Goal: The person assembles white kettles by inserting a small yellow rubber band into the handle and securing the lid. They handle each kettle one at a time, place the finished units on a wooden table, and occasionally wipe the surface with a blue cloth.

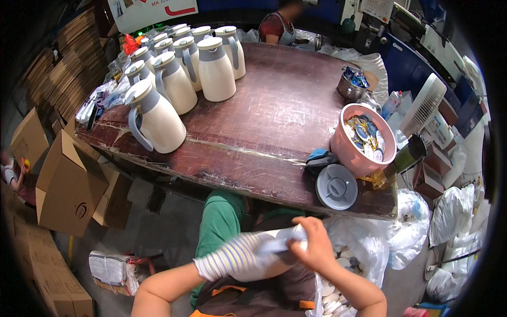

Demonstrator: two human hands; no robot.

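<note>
1. A cream insulated jug (260, 273) with grey parts lies tilted over the seated person's lap, just off the near edge of the table (285, 111); its top end points to the right and slightly far, and much of its body is covered.
2. The left hand (237, 253), in a white glove with coloured stripes, lies across the jug's body from the left. Motion blurs it, so I cannot tell how its fingers are set; the jug shows on its near side and beyond its fingertips.
3. The right hand (312, 244) is bare and curled round the jug's top end, fingers over the far side and thumb nearer; the jug extends left from it toward the glove. The grey handle (275, 245), blurred, lies between the two hands.
4. At the far left of the table, similar cream jugs (161, 124) with grey necks and handles stand upright in a close group.
5. At the table's right end stands a pink bucket (343, 150) holding round tags; a grey round lid (336, 187) lies near it, beside a black and blue pouch (319, 160). Farther back is a metal bowl (349, 92) of blue packets.
6. Just right of the lap, a clear plastic bag (364, 238) holds white round pieces (332, 304).
7. Opened cardboard boxes (74, 187) stand left of the table.
</note>
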